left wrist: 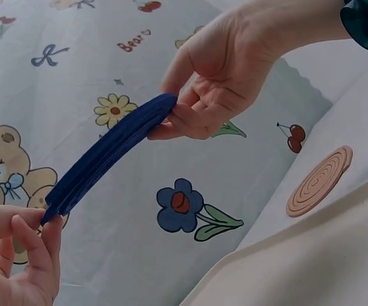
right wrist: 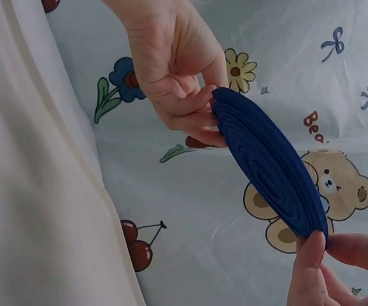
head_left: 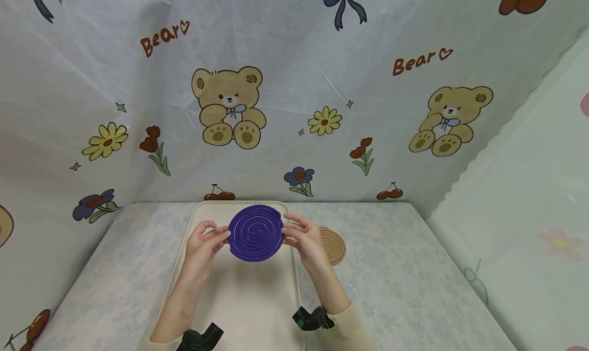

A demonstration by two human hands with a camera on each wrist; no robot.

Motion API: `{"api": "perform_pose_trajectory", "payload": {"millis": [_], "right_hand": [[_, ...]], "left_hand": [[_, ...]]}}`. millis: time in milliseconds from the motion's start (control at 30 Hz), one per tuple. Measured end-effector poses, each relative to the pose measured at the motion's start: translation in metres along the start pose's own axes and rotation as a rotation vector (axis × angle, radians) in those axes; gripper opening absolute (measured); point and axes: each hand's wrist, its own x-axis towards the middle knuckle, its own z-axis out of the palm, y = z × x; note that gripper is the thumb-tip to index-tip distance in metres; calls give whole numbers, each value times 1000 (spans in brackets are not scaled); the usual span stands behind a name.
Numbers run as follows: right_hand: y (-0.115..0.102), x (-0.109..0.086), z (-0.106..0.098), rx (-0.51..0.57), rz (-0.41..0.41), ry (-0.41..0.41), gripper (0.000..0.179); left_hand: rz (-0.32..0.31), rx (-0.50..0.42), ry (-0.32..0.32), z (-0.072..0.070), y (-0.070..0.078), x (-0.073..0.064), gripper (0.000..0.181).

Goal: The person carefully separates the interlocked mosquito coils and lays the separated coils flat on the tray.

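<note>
A round purple disc [head_left: 255, 233] with spiral grooves is held up over the cream tray [head_left: 246, 310], its face toward the head camera. My left hand [head_left: 202, 246] pinches its left edge between thumb and fingers. At the opposite edge, my right hand [head_left: 304, 240] grips the disc with thumb and fingertips. In the left wrist view the disc [left wrist: 111, 153] shows nearly edge-on, slightly bowed. The right wrist view has the disc [right wrist: 267, 162] slanting between both hands, its spiral face visible. A tan spiral disc [head_left: 335, 246] lies beside the tray, partly hidden behind my right hand.
The tray lies lengthwise on a pale marbled table [head_left: 391, 289]. A cloth [head_left: 285, 85] printed with bears, flowers and cherries hangs behind the table's far edge. A pale curtain [head_left: 529, 213] borders the right side, with a thin cord [head_left: 478, 282] near the table edge.
</note>
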Motion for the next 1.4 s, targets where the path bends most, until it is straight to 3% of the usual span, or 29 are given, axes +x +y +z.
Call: {"api": "perform_pose_trajectory", "payload": {"millis": [133, 367, 533, 700, 767, 967, 1233, 1400], "right_hand": [[-1, -3, 0, -19, -6, -20, 46], [-2, -6, 2, -73, -105, 14, 48], [-6, -7, 1, -90, -102, 4, 49], [-11, -6, -5, -111, -21, -96, 53], [-12, -5, -6, -116, 3, -131, 55], [-13, -5, -4, -76, 30, -134, 52], [-11, -7, 1, -59, 30, -135, 51], [-8, -9, 2, -106, -40, -67, 51]], "left_hand": [[-2, 16, 3, 2, 1, -2, 29], [-33, 18, -11, 5, 5, -5, 23], [-54, 123, -91, 4, 7, -6, 16], [-53, 253, -207, 1, 6, -6, 22], [-32, 287, -217, 1, 6, -6, 29], [52, 294, -119, 1, 6, -6, 36], [142, 146, 109, 6, 7, -9, 24], [143, 159, 129, 8, 8, -10, 26]]}}
